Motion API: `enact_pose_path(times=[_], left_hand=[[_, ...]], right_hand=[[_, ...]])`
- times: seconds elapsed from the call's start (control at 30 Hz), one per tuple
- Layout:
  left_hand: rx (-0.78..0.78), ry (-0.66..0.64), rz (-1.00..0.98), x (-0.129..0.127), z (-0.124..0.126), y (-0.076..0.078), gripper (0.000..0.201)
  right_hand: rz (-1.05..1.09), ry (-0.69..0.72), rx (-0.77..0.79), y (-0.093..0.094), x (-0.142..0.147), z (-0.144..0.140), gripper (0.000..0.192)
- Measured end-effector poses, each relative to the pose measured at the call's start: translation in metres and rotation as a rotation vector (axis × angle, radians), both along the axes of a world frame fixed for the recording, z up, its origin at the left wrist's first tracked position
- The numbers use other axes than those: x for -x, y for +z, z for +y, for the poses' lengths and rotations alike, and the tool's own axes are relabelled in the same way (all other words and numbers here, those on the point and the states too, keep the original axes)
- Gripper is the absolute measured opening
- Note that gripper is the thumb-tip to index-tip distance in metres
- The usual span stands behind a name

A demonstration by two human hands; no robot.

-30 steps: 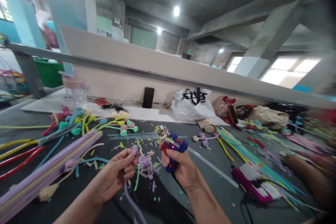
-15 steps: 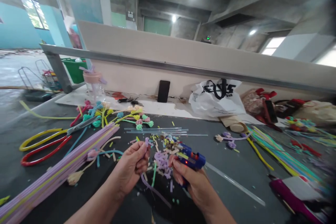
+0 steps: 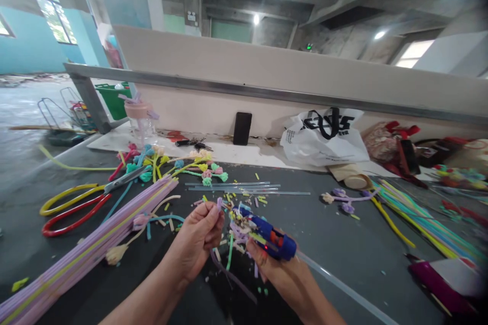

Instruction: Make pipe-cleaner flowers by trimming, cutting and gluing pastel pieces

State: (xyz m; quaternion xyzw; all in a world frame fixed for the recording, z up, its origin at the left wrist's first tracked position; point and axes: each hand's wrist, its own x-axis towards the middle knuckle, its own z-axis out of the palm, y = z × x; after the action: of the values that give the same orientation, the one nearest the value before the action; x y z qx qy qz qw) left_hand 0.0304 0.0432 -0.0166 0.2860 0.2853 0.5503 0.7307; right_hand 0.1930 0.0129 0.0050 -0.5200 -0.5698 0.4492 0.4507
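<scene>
While the left hand (image 3: pixel 198 241) pinches a small lilac tuft (image 3: pixel 219 203) between thumb and curled fingers, the right hand (image 3: pixel 282 274) is closed around a blue glue gun (image 3: pixel 272 237). The tuft pokes up at the fingertips, near the middle of a dark table (image 3: pixel 343 244); the gun's nozzle, crusted with coloured bits, points left towards it and sits just beside it, though whether they touch is hard to tell. A small red light glows on the gun, and a clear glue stick (image 3: pixel 339 284) runs out of its back end. Below the left hand, a dull purple stem (image 3: pixel 234 279) trails over the table; the fingers hide whether it joins the tuft. Between and beyond the hands lie lilac scraps (image 3: pixel 239 234) and tiny cut pieces, with more clear sticks (image 3: pixel 232 188) lying flat behind them. To the left are red-and-yellow-handled scissors (image 3: pixel 109 189), a long bundle of lilac fuzzy stems (image 3: pixel 102 244) and a cluster of colourful fuzzy flowers (image 3: pixel 152 165). At the back, a black phone (image 3: pixel 242 129) leans upright, left of a white bag (image 3: pixel 324 142)
</scene>
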Motion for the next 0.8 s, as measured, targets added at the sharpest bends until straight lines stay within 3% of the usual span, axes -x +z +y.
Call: enact_pose_path(times=[0.4, 0.8], left_hand=[[-0.019, 0.014, 0.005, 0.002, -0.002, 0.0, 0.021], [-0.025, 0.014, -0.011, 0.001, -0.002, 0.0, 0.021]], right_hand=[[-0.125, -0.042, -0.05, 0.011, 0.003, -0.003, 0.012], [-0.29, -0.093, 0.068, 0.007, 0.006, -0.006, 0.021]])
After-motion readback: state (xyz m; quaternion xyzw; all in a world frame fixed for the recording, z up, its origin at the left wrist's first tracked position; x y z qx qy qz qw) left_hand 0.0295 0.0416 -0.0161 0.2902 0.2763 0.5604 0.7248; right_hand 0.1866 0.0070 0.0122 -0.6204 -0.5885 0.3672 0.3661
